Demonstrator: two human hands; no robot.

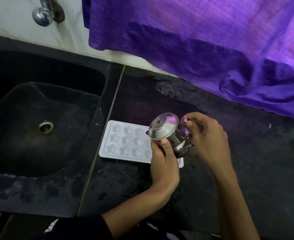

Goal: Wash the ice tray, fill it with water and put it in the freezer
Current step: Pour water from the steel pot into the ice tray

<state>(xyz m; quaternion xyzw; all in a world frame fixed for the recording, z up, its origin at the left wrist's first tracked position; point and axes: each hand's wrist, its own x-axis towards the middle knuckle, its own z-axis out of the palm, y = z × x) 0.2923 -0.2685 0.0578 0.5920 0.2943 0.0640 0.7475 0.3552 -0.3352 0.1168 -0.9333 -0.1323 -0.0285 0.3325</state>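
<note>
Steel jug gripped in both hands, left hand and right hand, tipped just above white ice tray on black counter.

Black sink on left, steel drain in basin floor. Chrome tap on white wall above it. Black countertop to the right, wet patches. Purple cloth hangs over wall and counter's far edge.
</note>
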